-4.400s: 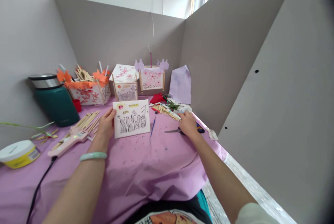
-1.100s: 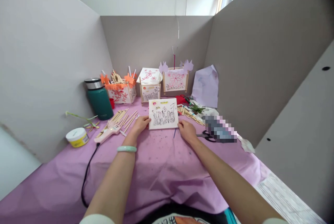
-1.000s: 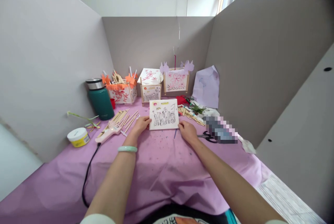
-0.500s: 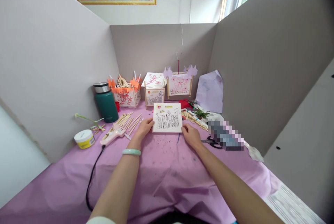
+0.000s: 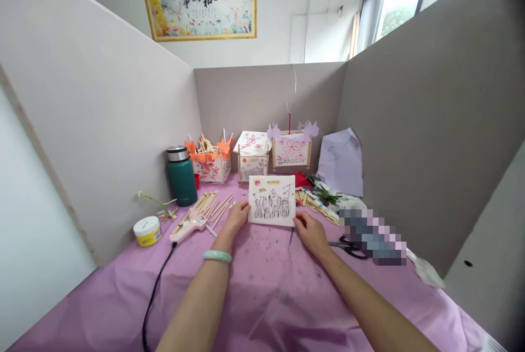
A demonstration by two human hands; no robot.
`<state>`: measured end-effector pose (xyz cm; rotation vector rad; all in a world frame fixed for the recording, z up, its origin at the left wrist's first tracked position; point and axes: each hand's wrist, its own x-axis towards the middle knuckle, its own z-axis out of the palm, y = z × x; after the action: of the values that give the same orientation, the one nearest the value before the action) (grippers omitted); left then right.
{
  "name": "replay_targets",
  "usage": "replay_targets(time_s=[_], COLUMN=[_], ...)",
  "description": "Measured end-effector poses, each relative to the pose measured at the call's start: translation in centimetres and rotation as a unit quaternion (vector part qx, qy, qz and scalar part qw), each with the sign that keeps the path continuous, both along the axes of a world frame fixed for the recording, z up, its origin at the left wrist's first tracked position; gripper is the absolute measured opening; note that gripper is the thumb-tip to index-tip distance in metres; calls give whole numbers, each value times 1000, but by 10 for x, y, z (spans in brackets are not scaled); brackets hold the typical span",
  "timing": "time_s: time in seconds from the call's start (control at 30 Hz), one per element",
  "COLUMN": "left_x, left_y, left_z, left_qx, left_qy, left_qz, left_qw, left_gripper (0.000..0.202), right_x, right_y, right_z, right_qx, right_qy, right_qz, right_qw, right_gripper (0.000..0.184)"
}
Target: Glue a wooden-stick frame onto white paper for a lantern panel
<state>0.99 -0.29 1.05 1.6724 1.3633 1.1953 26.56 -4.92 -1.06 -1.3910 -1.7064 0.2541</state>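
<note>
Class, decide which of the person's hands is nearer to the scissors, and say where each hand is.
Right. The right hand is just left of the scissors, its wrist beside the blades; the left hand is farther off, at the left edge of the drawn panel.

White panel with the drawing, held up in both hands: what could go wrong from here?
The white panel is held only near its edges by the left hand and right hand, so it might slip if either loosens.
The scissors lie close beside the right hand, which could brush them.
The black cord of the pink tool runs near the left forearm and might get snagged.
</note>
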Motion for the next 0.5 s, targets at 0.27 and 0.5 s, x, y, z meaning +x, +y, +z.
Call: replay_targets(time_s=[0.27,0.5], left_x=[5,3], left_y=[-19,-18], left_z=[15,18], left_qx=[-19,-14], left_qy=[-54,-73], left_qz=[-58,-55], left_qw=[997,996], left_gripper=[34,35], right_x=[2,2], right_y=[2,2], right_z=[0,1], right_qx=[-5,-5], right_qy=[21,26], right_qz=[-23,-13], right_qw=[1000,1000], right_gripper=[28,30])
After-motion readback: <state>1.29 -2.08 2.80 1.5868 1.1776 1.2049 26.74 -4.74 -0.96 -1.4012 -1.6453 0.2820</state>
